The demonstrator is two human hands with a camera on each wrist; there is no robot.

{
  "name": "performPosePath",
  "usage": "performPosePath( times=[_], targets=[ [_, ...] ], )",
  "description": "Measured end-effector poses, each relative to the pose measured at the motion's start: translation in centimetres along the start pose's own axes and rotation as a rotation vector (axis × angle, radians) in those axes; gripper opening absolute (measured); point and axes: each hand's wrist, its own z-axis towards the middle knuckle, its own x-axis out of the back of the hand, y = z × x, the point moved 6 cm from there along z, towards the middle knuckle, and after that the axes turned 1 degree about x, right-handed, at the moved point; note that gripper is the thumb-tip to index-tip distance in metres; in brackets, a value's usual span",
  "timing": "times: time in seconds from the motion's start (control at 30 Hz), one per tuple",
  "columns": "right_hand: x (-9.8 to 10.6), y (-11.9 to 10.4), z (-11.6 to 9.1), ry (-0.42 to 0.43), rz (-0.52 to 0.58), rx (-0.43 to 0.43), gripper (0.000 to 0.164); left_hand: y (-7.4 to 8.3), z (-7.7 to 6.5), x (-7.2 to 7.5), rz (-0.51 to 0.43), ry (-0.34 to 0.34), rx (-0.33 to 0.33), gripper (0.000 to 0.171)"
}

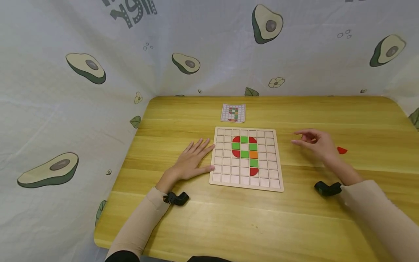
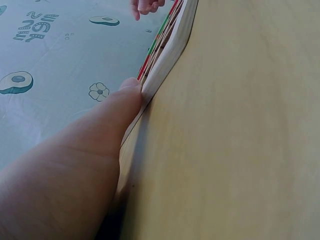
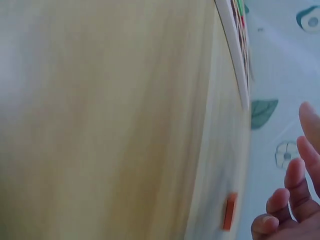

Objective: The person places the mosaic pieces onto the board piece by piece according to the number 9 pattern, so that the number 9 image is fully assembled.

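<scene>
A wooden grid board [image 1: 226, 179] lies in the middle of the table, bearing red, green and orange tiles in a 9-like shape. My left hand [image 1: 191, 163] rests with spread fingers by the board's left side, its thumb [image 2: 131, 95] touching the edge. My right hand [image 1: 314, 142] hovers right of the board with thumb and index finger apart; the other fingers are loosely bent and no piece shows between them. To its right lies a loose red tile [image 1: 342, 150] with a rounded side, seen edge-on as a reddish piece [image 3: 230, 211] in the right wrist view.
Behind the board lies a small printed card [image 1: 233, 113] with a similar coloured figure on a grid. The wooden table [image 1: 229, 218] meets a white curtain [image 1: 209, 32] with avocado prints at its back and left. Black wrist devices [image 1: 327, 189] sit at both cuffs.
</scene>
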Motion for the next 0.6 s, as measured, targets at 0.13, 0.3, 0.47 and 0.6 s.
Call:
performPosePath(
  times=[0.13,0.3,0.47,0.6],
  targets=[
    [1.1,1.2,0.5,-0.047,-0.034,-0.032,0.046,0.0,-0.1,0.0,-0.003,-0.002,0.001,0.083],
    [2.2,2.7,0.8,-0.072,-0.042,-0.051,0.047,0.0,-0.2,-0.1,-0.004,-0.007,0.005,0.082],
    [3.1,3.5,0.9,-0.061,-0.043,-0.047,0.047,0.0,-0.1,-0.2,0.004,-0.011,0.010,0.083],
    [3.7,4.1,1.0,-0.065,-0.057,-0.052,0.048,-0.1,0.0,-0.1,0.001,-0.008,0.013,0.083]
  ],
)
